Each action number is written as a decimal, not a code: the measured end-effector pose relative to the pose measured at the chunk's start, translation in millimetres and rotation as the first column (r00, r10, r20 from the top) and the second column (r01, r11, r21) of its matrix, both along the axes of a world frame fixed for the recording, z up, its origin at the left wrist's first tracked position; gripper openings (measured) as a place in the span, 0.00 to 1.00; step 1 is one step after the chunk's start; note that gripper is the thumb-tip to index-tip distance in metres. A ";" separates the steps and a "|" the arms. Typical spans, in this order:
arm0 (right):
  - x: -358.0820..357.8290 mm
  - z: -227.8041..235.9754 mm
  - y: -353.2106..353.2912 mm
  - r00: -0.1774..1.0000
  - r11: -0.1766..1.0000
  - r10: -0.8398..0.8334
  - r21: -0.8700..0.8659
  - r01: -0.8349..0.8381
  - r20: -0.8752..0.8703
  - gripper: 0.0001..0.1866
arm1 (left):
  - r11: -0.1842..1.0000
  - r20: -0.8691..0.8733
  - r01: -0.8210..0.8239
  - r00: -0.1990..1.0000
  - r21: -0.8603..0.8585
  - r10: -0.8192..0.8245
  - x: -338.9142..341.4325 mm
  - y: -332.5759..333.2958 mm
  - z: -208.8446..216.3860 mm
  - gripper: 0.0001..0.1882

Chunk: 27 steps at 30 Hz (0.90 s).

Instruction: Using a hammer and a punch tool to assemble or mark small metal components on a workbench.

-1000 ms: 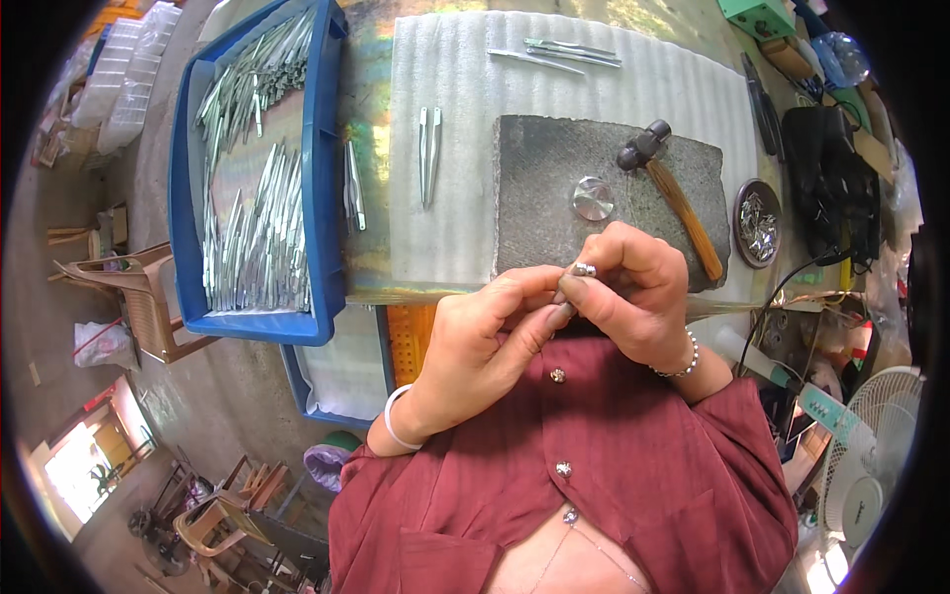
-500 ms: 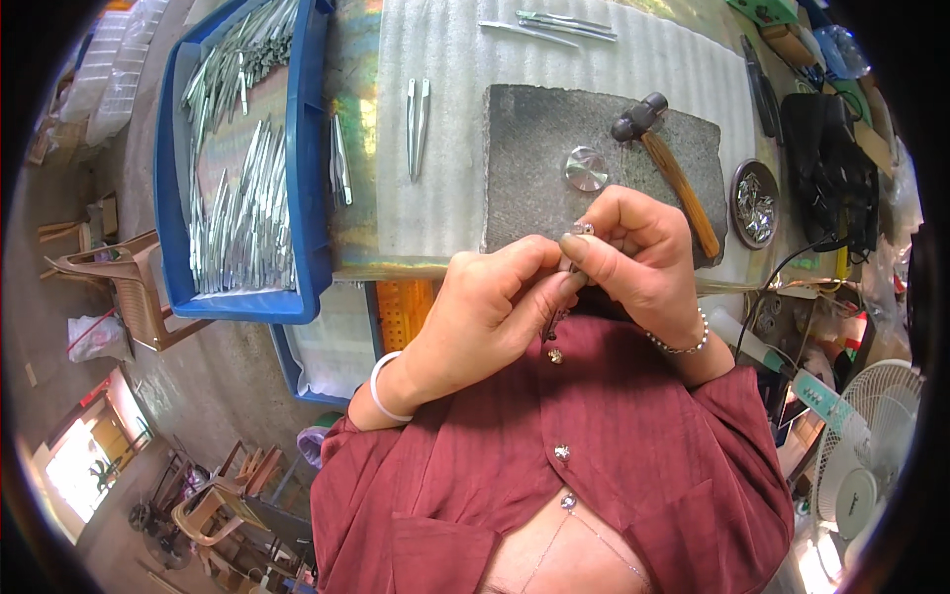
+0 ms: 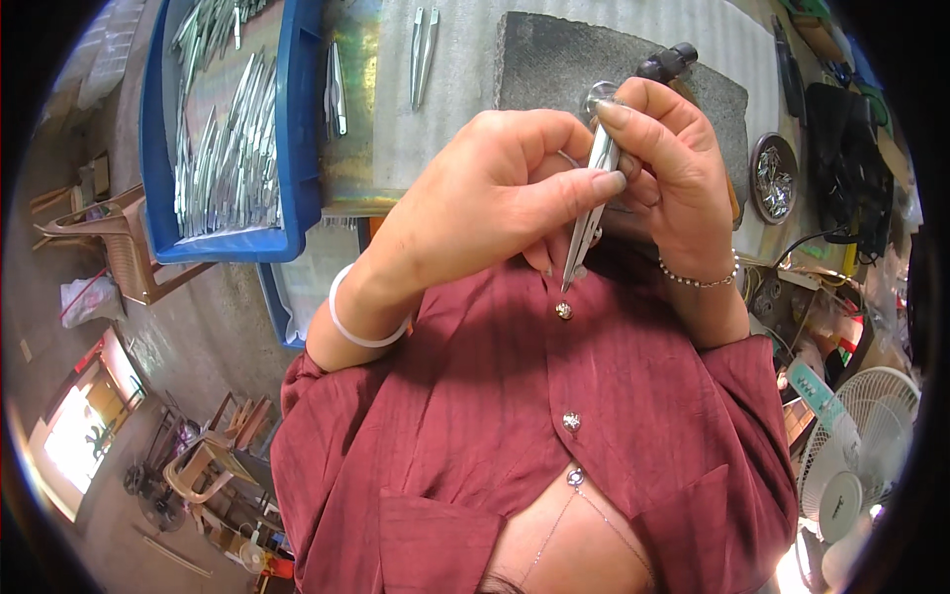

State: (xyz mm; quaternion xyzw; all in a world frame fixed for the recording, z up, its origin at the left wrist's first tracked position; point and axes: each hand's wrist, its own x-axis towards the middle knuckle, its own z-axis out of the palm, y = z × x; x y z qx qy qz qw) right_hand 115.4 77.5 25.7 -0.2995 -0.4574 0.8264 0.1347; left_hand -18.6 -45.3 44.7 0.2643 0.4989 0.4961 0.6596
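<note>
My left hand (image 3: 505,188) pinches a slim, silvery two-legged metal tool (image 3: 584,230) between thumb and fingers, its pointed end down toward my shirt. It resembles tweezers or dividers; I cannot tell which. My right hand (image 3: 673,163) grips its upper end with thumb and curled fingers. Just beyond the fingertips lies a round metal disc (image 3: 600,93), partly covered, on a dark stone-like slab (image 3: 554,59). A hammer (image 3: 668,63) rests on the slab, its handle mostly hidden behind my right hand. A similar tapered metal pair (image 3: 424,59) lies on the white mat.
At left, a blue tray (image 3: 299,129) holds many slim metal pieces (image 3: 233,148). A few more pieces (image 3: 334,89) lie beside it. To the right stand a round dish (image 3: 774,178) of small metal parts and a black bag-like object (image 3: 841,148). A fan (image 3: 856,455) is at lower right.
Both hands have risen in the picture, and the metal tool between them now shows plainly. The bench and tray have shifted upward in view.
</note>
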 end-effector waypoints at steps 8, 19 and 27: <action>0.8 2.8 11.5 1.000 0.999 -0.006 -0.049 0.005 -0.023 0.06 | 0.999 -0.029 0.030 0.999 -0.019 -0.031 0.6 14.2 9.2 0.11; 3.0 1.7 19.4 0.999 0.991 -0.004 -0.134 -0.002 -0.041 0.08 | 0.999 0.092 0.019 0.996 -0.042 -0.015 2.3 22.4 11.4 0.12; 4.9 0.2 18.1 1.000 0.985 -0.013 -0.172 0.009 -0.022 0.08 | 0.999 0.233 0.010 0.972 -0.038 -0.001 4.8 21.7 2.9 0.14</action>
